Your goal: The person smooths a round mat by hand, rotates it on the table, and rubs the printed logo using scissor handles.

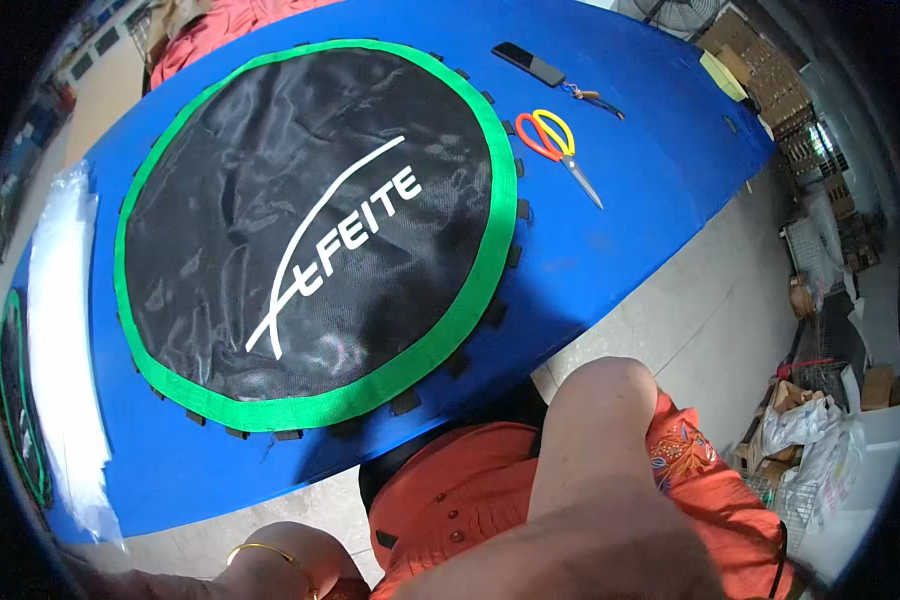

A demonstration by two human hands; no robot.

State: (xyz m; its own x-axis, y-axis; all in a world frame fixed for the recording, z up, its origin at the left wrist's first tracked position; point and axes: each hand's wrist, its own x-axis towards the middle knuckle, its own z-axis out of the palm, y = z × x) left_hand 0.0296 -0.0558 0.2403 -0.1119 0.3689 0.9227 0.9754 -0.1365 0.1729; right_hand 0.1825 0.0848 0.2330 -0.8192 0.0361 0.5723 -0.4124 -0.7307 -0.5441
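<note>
Neither of my hands shows. My bent right arm [592,440] rises at the lower middle, its forearm running out of the bottom edge. Part of my left arm [305,550], with a thin gold bangle [262,547], is at the bottom left. Beyond them, a round black mesh trampoline mat [300,210] with a green border and white "FEITE" lettering lies flat on the blue table [630,150]. Dark tabs stick out around its rim. Scissors [560,150] with one red and one yellow handle lie slightly apart-bladed to its right.
A black phone [527,64] with a cord strap [595,100] lies near the far edge. White plastic sheets [65,350] are stacked at the left, beside another green-edged mat [20,410]. Cartons [760,80] and bags [805,425] line the right side. A fan [670,12] stands behind.
</note>
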